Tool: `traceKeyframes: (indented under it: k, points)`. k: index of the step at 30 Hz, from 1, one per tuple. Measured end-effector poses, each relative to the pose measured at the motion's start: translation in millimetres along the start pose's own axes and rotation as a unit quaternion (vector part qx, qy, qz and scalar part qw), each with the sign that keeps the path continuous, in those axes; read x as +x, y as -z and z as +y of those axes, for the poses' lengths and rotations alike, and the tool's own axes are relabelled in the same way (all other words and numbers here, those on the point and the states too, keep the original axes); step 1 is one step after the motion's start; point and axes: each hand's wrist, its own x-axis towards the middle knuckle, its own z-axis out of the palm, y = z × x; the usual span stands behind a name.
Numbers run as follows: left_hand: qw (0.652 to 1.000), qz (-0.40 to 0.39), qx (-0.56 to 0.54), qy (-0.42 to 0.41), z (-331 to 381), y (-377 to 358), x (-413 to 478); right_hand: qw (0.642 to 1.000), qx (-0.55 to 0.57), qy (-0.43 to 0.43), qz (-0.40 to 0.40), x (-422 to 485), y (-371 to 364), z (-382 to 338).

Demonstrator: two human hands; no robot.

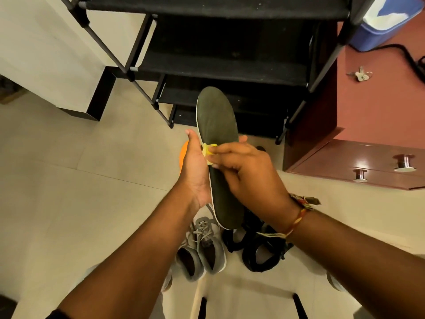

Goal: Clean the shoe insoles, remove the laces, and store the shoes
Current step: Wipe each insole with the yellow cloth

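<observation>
- Warm, rather dim indoor light is falling evenly, casting soft shadows.
- Glare is shining off 2 metal knobs (pixel 404 161).
- Wide-angle distortion is bending the edges.

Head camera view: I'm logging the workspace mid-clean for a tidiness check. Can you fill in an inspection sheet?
Surface: beige tiled floor, shoes standing on it.
Job's things: dark grey shoe insole held up, small yellow cloth against it; grey laced sneakers and black shoes side by side on the floor; black tiered shoe rack ahead.
Clutter: bunch of keys on the reddish-brown cabinet; orange object partly hidden behind the left hand.
Hands: left hand grips the insole; right hand pinches the cloth.
Cables: black cable across the cabinet top.
Surroundings: blue container at upper right.
</observation>
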Motion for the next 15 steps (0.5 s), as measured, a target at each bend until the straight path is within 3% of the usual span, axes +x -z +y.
traceKeyframes:
  k: [2,5,8,12,15]
  points:
    - [1.000,0.007,0.001,-0.008,0,-2,0,1.000,0.009,0.014,-0.003,1,1,-2]
    - [1.000,0.010,0.012,-0.023,-10,-7,0,0.997,-0.072,0.038,0.004,13,11,15]
    - [0.997,-0.023,0.056,-0.040,-15,-13,-2,0.992,-0.125,-0.017,0.031,27,29,38]
    - [0.996,-0.051,0.073,-0.032,-16,-13,-2,0.989,-0.095,-0.089,0.069,30,38,46]
    - [0.994,-0.005,0.093,-0.055,-14,-8,0,0.995,-0.056,-0.066,0.042,19,17,18]
